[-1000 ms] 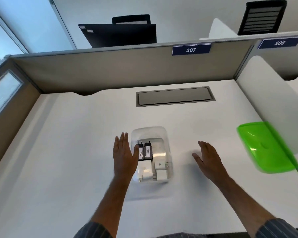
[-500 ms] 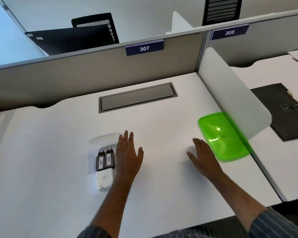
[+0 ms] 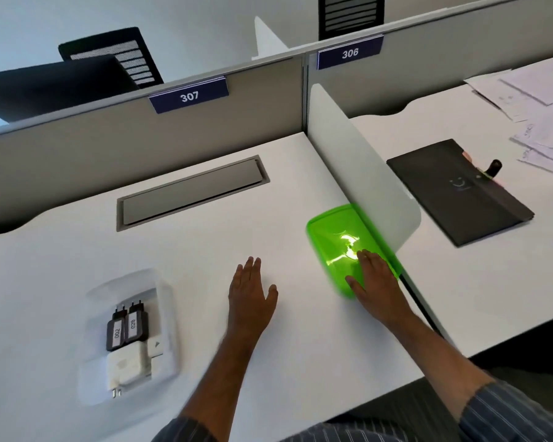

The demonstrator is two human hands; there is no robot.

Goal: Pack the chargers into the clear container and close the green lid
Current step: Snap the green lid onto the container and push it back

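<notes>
While the clear container [image 3: 126, 336] sits uncovered near the desk's [image 3: 205, 250] front left, holding two black and two white chargers [image 3: 128, 346], the left hand [image 3: 251, 295] hovers flat, fingers spread; the right hand [image 3: 375, 282] lies spread on the translucent green lid [image 3: 336, 237] at the right edge.

The number 307 is printed in white on a blue sign [image 3: 189, 96] fixed to the top of the grey wall [image 3: 141, 138] behind the desk. The number 306 is printed on a second blue sign [image 3: 350, 53] further right. White stickers are stuck on two black chargers [image 3: 127, 327] in the clear container [image 3: 165, 314]; 002 and 028 can be read on them.
</notes>
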